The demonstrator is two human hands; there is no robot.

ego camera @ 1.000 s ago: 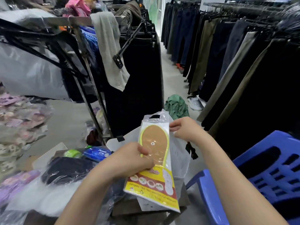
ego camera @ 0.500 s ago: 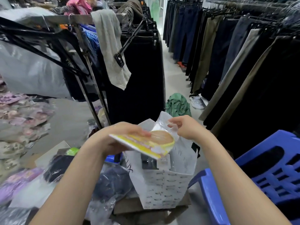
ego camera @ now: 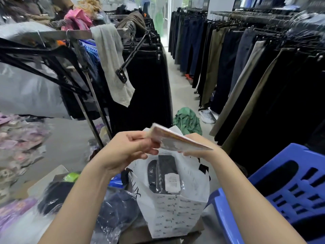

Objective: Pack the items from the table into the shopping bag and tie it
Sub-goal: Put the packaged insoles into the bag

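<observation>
The white printed shopping bag (ego camera: 175, 213) stands open on the table's right end, with a black packaged garment (ego camera: 165, 175) inside. My left hand (ego camera: 130, 150) pinches a flat insole packet (ego camera: 175, 140) and holds it tilted, nearly edge-on, over the bag's mouth. My right hand (ego camera: 200, 147) is largely hidden under the packet and grips the bag's far rim. On the table to the left lie a dark garment in clear plastic (ego camera: 116, 213), a black bundle (ego camera: 56, 196), a green item (ego camera: 71, 176) and a blue pack (ego camera: 116, 182).
A blue plastic chair (ego camera: 281, 191) stands close on the right. A metal clothes rack (ego camera: 91, 106) with hangers rises just behind the table. Rows of hanging trousers (ego camera: 246, 76) line the aisle, and a green cloth (ego camera: 187, 120) lies on the floor.
My left hand has turned the insole packet from upright and facing me to flat, then lifted and swung it rightward over the bag's mouth. The right hand stayed at the bag's rim.
</observation>
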